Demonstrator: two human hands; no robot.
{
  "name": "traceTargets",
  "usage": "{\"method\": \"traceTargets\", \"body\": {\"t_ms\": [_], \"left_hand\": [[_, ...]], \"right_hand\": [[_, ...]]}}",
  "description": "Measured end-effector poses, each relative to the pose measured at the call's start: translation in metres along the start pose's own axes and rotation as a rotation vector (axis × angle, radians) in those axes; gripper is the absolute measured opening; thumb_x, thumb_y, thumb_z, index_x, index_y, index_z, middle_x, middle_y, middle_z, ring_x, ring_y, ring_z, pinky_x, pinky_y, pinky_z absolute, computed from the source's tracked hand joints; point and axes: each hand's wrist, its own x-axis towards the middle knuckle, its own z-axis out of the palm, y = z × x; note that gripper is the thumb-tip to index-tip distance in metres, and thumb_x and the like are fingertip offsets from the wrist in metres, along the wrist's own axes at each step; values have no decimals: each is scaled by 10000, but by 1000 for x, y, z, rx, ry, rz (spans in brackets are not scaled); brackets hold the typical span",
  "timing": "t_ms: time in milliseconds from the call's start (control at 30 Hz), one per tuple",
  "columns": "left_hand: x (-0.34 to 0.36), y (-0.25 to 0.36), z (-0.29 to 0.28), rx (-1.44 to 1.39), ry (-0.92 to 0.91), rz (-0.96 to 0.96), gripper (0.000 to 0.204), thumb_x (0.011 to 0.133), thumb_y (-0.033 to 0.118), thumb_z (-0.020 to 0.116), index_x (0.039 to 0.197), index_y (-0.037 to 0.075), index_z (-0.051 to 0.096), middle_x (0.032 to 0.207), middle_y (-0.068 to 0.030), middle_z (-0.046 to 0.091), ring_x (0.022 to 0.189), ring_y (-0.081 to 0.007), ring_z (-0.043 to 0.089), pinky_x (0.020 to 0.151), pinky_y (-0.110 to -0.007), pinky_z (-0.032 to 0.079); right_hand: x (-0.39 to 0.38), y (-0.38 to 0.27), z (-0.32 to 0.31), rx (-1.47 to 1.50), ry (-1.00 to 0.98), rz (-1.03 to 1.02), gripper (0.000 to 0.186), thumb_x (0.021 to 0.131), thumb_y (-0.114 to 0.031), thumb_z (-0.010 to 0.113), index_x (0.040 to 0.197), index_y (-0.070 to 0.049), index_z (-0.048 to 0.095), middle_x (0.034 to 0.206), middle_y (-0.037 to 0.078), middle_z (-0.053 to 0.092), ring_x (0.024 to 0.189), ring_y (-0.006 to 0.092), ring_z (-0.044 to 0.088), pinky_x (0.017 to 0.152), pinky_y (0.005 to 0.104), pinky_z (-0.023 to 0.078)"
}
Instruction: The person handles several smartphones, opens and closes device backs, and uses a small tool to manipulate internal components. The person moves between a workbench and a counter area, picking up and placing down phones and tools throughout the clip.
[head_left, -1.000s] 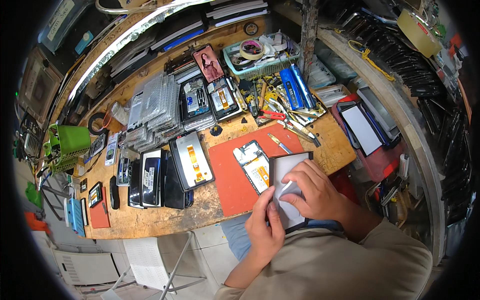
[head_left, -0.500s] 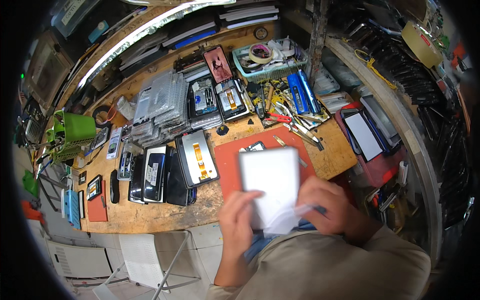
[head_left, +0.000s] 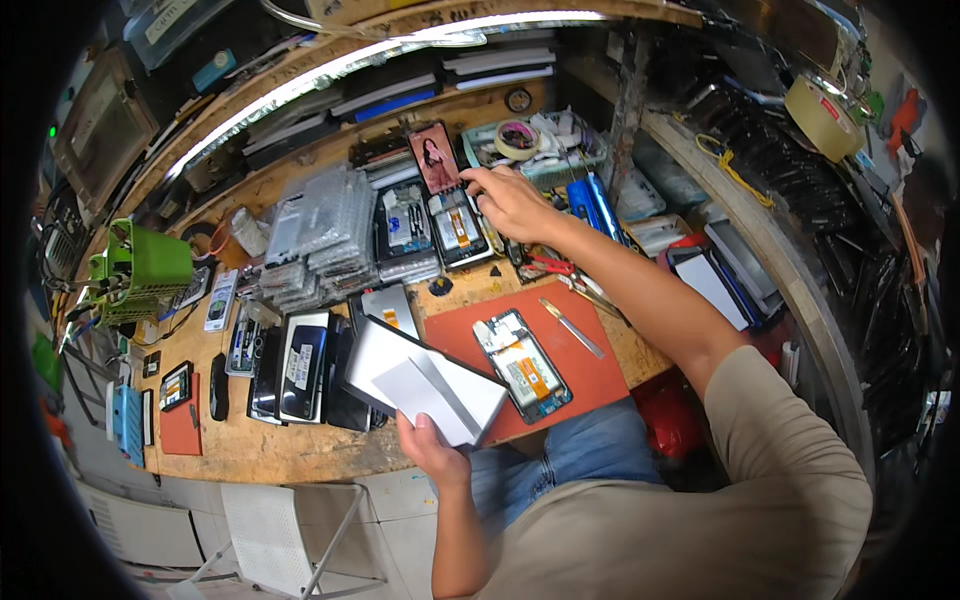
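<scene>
My left hand (head_left: 436, 448) grips the near edge of a flat, dark-edged screen panel (head_left: 472, 390), tilted over the bench, its white face up. A paler grey sheet lies on that face. My right hand (head_left: 510, 203) reaches to the back, its fingertips at the right edge of a phone screen (head_left: 434, 158) that stands propped up and shows a picture. Nothing shows in those fingers, which are partly stretched out. Under my right arm, an opened phone (head_left: 524, 368) with bare board and battery lies on the red mat (head_left: 455, 325), beside a thin metal blade (head_left: 572, 327).
Behind the panel stand stacked clear plastic trays (head_left: 322, 225) and two opened phones. Several phones and screens (head_left: 303, 368) lean together on the left. A green basket (head_left: 148, 262) hangs at the far left. Tools and a teal basket (head_left: 485, 150) crowd the back right. A post (head_left: 627, 100) rises there.
My right hand has left the white panel and moved up to the propped phone screen. My left hand has carried the panel left and tilted it, uncovering the opened phone on the mat.
</scene>
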Motion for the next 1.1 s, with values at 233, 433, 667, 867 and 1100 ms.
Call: {"method": "traceTargets", "body": {"t_ms": [233,433,667,867,1100], "left_hand": [[-2,1,-11,556,-122,186,368,943,267,472,1051,-66,586,957,-122,617,894,-181,549,823,-331,435],[-7,-4,-13,659,-76,205,328,928,292,522,907,-33,563,830,-80,563,795,-156,494,720,-323,406],[-6,5,-5,678,-99,124,357,925,323,537,931,-32,576,855,-79,575,811,-151,510,742,-310,409],[-5,4,2,634,-34,92,366,919,341,564,884,-20,615,799,-118,578,748,-230,523,690,-365,402],[-4,7,4,695,-85,81,350,924,329,566,874,-17,591,813,-94,576,772,-181,517,697,-324,397]], "right_hand": [[57,48,35,-377,-330,-46,480,831,-129,548,1305,-62,516,1173,149,639,1151,343,504,1007,489,356],[66,81,45,-188,135,-7,640,861,-154,576,1457,-43,370,1358,214,498,1272,399,445,1100,492,327],[84,106,52,-71,-145,359,580,744,-309,728,1234,-27,599,1331,205,508,1296,385,440,1097,445,372],[88,110,54,-128,-206,317,464,741,-303,745,1107,-50,614,1231,190,515,1229,392,449,1076,445,370],[90,113,63,-112,-123,346,388,963,-393,550,1049,-54,718,1265,174,542,1191,381,488,1041,452,408]]}}
